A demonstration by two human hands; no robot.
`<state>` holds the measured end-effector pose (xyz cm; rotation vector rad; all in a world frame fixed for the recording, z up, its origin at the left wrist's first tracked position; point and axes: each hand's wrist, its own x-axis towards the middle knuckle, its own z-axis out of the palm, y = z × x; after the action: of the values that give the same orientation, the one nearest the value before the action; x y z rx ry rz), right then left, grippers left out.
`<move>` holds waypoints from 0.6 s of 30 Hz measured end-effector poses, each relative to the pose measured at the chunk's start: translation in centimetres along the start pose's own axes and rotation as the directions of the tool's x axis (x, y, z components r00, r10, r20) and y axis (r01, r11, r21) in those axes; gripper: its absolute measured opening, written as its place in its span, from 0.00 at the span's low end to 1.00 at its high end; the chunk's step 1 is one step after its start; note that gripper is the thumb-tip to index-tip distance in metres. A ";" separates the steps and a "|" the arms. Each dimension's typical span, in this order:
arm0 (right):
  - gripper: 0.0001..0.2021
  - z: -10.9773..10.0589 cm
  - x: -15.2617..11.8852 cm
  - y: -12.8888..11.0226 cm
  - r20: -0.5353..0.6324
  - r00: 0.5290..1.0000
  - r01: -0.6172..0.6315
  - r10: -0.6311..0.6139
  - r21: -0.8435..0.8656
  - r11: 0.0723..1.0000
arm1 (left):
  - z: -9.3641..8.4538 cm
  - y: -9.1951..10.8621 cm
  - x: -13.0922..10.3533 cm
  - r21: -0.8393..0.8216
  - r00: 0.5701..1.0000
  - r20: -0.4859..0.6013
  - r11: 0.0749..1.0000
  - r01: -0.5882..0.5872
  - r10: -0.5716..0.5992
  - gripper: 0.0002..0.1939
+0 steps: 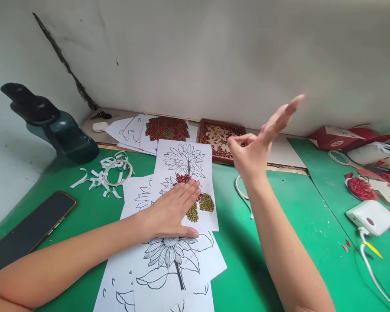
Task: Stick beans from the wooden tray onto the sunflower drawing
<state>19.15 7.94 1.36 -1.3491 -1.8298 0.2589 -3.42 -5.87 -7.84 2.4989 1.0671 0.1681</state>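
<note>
My left hand [172, 210] lies flat, fingers stretched, on a sheet with sunflower line drawings [169, 158]. Under and around it, red beans [183, 178] and green mung beans [207, 203] fill parts of the drawing; the palm hides some of them. My right hand [255, 149] is raised in front of a brown tray [223, 161] of loose red and yellowish grains. Its thumb and index finger are pinched together while the other fingers stretch upward. Whatever the pinch holds, if anything, is too small to make out. More sunflower sheets [117, 255] lie beneath.
A dark bottle [65, 134] and a phone [29, 229] are at the left, near white paper strips and a tape ring [106, 173]. A bean-covered picture [167, 128] lies at the back. A white box with a cable [370, 216] and red packages [336, 138] occupy the right.
</note>
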 end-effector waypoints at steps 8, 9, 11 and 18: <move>0.61 3.3 -10.6 0.7 0.075 0.986 -0.161 0.146 0.266 0.950 | 0.2 -0.5 0.0 -0.009 0.997 -0.075 1.000 -0.023 0.023 0.57; 0.61 3.5 -11.1 0.7 0.078 0.987 -0.157 0.141 0.286 0.945 | 0.3 -0.5 0.0 -0.002 0.995 -0.093 1.000 -0.028 0.028 0.57; 0.61 4.0 -11.6 0.6 0.088 0.991 -0.128 0.104 0.331 0.935 | 0.6 -0.6 0.0 0.008 0.992 -0.120 1.000 -0.029 0.030 0.55; 0.64 4.6 -11.8 1.2 0.111 0.981 -0.192 0.160 0.411 0.891 | 0.6 -0.2 -0.4 0.024 0.984 -0.178 0.999 -0.022 0.026 0.46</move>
<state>17.70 -0.45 -8.12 -1.2063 -1.5894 0.7662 -3.62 -6.21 -8.49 2.5557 1.1134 0.3968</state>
